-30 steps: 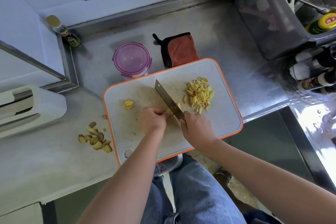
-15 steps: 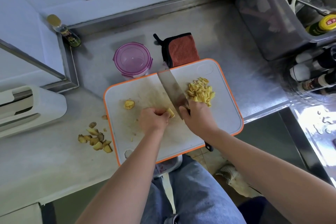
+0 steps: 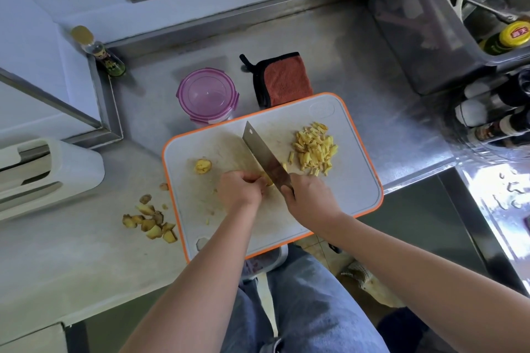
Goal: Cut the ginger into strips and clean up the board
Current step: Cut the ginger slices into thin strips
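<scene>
the right grip (image 3: 311, 199) clasps the knife (image 3: 265, 156), blade over the board (image 3: 355, 175). the left grip (image 3: 239, 190) pinches a ginger piece (image 3: 269, 181) beside the blade, strips (image 3: 314, 149) piled right.

Bare forearms (image 3: 206, 275), loose blue jeans (image 3: 304, 312) and pale shoes (image 3: 358, 275).

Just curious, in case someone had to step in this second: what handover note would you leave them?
Left hand holds a ginger piece on the cutting board. Right hand grips the knife, blade against that piece.
Done: pile of strips on the board's right side.
Left: slice the held piece and the small chunk on the board's left; clear the ginger trimmings off the counter; clean the board.
</scene>
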A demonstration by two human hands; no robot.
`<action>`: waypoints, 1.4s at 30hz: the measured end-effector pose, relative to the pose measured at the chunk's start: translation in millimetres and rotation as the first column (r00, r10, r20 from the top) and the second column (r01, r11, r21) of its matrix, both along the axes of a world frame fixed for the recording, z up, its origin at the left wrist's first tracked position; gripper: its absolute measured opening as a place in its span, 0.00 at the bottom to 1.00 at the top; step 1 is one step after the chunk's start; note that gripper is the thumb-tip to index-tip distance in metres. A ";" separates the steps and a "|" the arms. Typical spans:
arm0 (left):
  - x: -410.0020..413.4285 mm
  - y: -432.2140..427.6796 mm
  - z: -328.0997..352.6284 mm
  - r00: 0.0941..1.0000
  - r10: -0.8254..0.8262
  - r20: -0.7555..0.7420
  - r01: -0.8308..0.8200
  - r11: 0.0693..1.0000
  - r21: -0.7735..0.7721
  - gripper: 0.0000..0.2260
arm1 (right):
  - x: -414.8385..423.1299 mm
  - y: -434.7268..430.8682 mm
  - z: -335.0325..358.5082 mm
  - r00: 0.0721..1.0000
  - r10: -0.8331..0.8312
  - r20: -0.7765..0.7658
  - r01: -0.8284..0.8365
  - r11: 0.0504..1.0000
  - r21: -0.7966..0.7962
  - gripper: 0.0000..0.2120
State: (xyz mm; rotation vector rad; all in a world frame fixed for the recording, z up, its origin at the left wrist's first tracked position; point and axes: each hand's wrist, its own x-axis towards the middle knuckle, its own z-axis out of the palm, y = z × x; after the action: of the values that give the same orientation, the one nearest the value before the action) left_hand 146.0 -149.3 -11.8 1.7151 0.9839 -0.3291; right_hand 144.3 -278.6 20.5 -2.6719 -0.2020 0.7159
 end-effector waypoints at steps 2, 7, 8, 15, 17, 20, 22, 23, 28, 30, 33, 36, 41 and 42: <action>0.4 -0.2 -0.4 1.000 0.003 -0.007 -0.003 1.000 0.003 0.10 | 3.1 5.7 -4.5 1.000 -0.008 0.004 0.008 1.000 -0.001 0.11; -0.3 0.8 -1.5 1.000 0.013 -0.006 -0.013 1.000 -0.002 0.10 | 3.6 6.6 -12.3 0.999 -0.026 0.046 0.025 0.999 0.021 0.12; -0.4 0.9 -1.5 1.000 0.016 -0.002 -0.016 1.000 -0.003 0.11 | 2.2 5.9 -13.1 0.998 -0.038 0.054 0.037 0.999 0.033 0.13; -1.7 -0.8 -0.4 0.999 0.031 0.006 -0.031 0.999 -0.012 0.11 | 1.1 7.3 -15.8 0.996 0.009 0.086 -0.010 1.000 0.008 0.11; -2.2 -1.3 -0.3 1.000 0.028 0.005 -0.028 1.000 -0.005 0.10 | -0.4 8.2 -15.1 0.995 0.032 0.097 -0.033 0.999 0.009 0.12; -1.9 -1.2 2.5 1.000 0.012 -0.001 -0.012 1.000 0.027 0.04 | -7.3 1.2 -13.3 0.997 0.030 0.068 -0.030 1.000 -0.008 0.12; -1.9 -0.8 1.6 1.000 -0.003 0.004 0.003 0.999 0.039 0.04 | -13.8 -5.6 -12.6 0.998 0.045 0.045 -0.043 0.998 -0.046 0.13; -1.9 -0.6 0.1 1.000 -0.003 0.006 0.003 0.999 0.035 0.06 | -14.9 -6.4 -12.5 0.998 0.048 0.043 -0.046 0.997 -0.054 0.12; -0.1 -1.1 -1.8 1.000 0.013 -0.009 -0.013 1.000 0.016 0.09 | 7.0 16.8 -15.2 0.996 0.012 0.092 -0.012 1.000 0.000 0.11; 1.2 -0.8 -1.6 0.999 0.040 -0.011 -0.040 0.999 -0.016 0.09 | 14.9 22.0 -15.9 0.995 -0.012 0.096 0.009 1.000 0.028 0.10; 0.8 -0.1 -2.4 0.999 0.048 -0.013 -0.049 0.998 -0.027 0.11 | 16.9 18.3 -17.7 0.993 -0.070 0.096 0.061 0.995 0.085 0.11; -0.3 -1.4 -1.1 0.998 0.064 -0.002 -0.064 0.998 -0.025 0.12 | 20.8 7.1 -14.9 0.983 -0.158 0.099 0.148 0.984 0.101 0.13; -1.9 -1.3 -1.0 0.999 0.045 0.017 -0.045 0.999 -0.012 0.05 | 17.1 -8.6 -8.9 0.990 -0.098 0.099 0.083 0.986 0.143 0.13; -2.2 -1.0 -1.0 0.999 0.046 0.018 -0.046 0.999 -0.013 0.03 | 13.6 -8.3 -8.7 0.992 -0.078 0.097 0.063 0.987 0.148 0.13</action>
State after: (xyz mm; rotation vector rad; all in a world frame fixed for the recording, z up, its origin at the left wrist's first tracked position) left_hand 143.7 -150.3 -12.9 1.6788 1.0047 -0.2890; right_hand 157.9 -286.9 11.9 -2.5654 -0.1779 0.5218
